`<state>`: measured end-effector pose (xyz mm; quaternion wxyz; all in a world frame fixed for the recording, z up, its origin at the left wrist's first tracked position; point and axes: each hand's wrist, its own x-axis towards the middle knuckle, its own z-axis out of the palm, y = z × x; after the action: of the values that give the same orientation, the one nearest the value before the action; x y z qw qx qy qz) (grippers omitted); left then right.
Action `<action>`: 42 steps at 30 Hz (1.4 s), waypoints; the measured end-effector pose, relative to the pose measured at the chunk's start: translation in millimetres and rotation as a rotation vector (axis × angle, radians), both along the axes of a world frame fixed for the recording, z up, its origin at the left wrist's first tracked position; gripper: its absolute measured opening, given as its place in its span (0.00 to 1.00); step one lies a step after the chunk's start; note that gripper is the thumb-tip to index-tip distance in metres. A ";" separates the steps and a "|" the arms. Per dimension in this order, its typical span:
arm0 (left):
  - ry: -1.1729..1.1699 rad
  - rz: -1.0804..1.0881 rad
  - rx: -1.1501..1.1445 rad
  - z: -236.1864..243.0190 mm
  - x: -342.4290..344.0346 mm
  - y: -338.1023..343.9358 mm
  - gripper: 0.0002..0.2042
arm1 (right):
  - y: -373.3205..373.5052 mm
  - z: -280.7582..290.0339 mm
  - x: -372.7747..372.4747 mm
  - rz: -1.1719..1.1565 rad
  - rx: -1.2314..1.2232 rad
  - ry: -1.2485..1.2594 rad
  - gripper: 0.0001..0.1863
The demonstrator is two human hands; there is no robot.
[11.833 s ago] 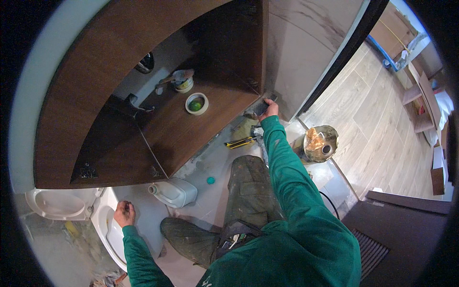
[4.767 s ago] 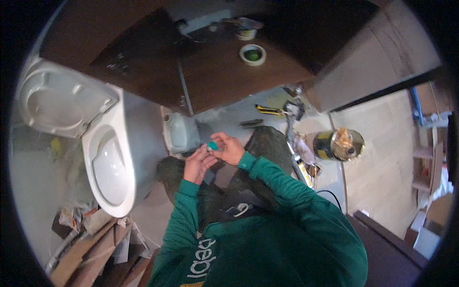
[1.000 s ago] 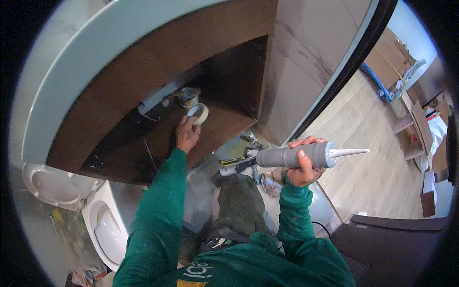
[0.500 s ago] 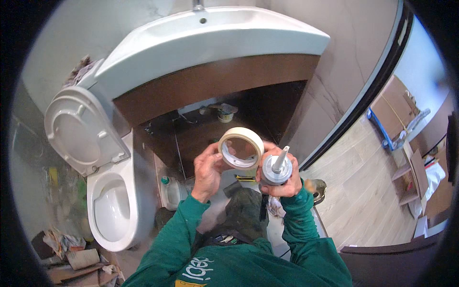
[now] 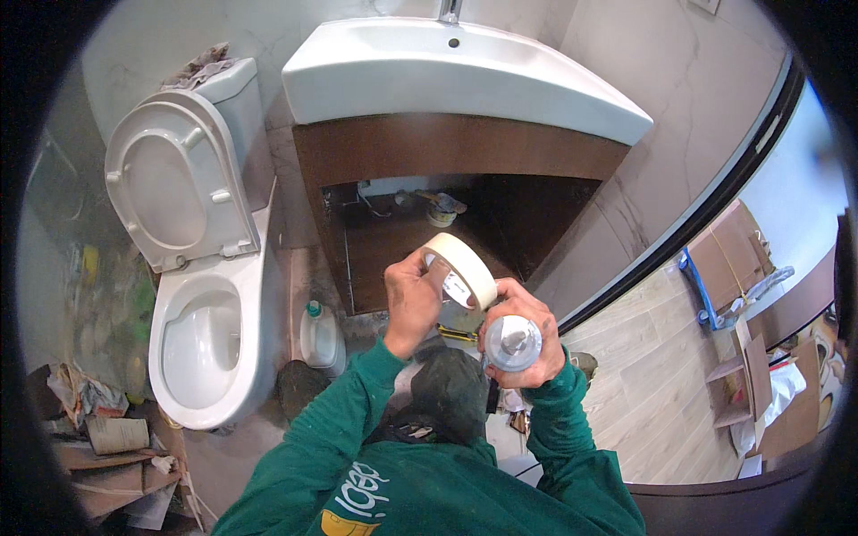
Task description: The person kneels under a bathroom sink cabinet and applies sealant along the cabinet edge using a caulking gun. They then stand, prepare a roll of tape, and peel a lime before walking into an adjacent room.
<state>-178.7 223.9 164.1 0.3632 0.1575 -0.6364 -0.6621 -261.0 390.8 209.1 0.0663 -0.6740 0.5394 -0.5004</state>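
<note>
The left hand (image 5: 413, 302) has its grip pinching the left side of a cream, ring-shaped roll of masking tape (image 5: 472, 268). The roll is held tilted, its hollow core partly visible, in front of the open brown wooden vanity cabinet (image 5: 465, 136). The right hand (image 5: 542, 338) has its grip wrapped around a grey cylindrical sealant cartridge (image 5: 516, 343), nozzle end facing the camera. The right fingers lie close to the roll's right edge; contact there cannot be confirmed.

Above the cabinet is a white ceramic washbasin (image 5: 402, 76). A small pale round tub (image 5: 441, 216) stands inside the cabinet. On the floor, between the cabinet and a white ceramic toilet (image 5: 198, 366) with its lid raised, stands a whitish plastic bottle with a green cap (image 5: 319, 341). A yellow-and-black utility knife (image 5: 457, 333) lies on the floor beyond the knee, partly hidden. Brown cardboard scraps (image 5: 112, 480) are heaped at the lower left.
</note>
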 end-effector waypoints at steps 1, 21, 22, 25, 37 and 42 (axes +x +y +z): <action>0.068 -0.074 0.078 -2.0 -1.3 1.5 0.12 | -1.3 -1.8 2.7 -0.004 -0.001 -0.034 0.25; 0.193 -0.142 -1.102 70.1 56.7 -30.9 0.12 | 13.1 -2.7 15.9 -0.186 -0.015 0.123 0.25; 0.194 -0.104 -1.195 70.5 57.6 -30.9 0.12 | 13.6 -1.7 15.5 -0.189 -0.003 0.129 0.25; 0.236 -0.010 -1.383 67.6 59.8 -27.1 0.12 | 14.3 1.4 15.4 -0.165 0.051 0.146 0.27; 0.068 -0.128 0.052 -5.8 33.3 -53.1 0.06 | 32.2 -5.6 0.9 -0.137 0.011 0.027 0.24; 0.129 -0.391 0.769 -38.3 38.5 -42.8 0.10 | 40.9 -13.9 -22.8 -0.022 -0.012 -0.597 0.24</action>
<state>-140.1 181.1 125.8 0.1847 0.1163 -0.3372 -0.9158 -283.8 431.6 195.2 0.2123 -0.4916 0.5003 -0.6804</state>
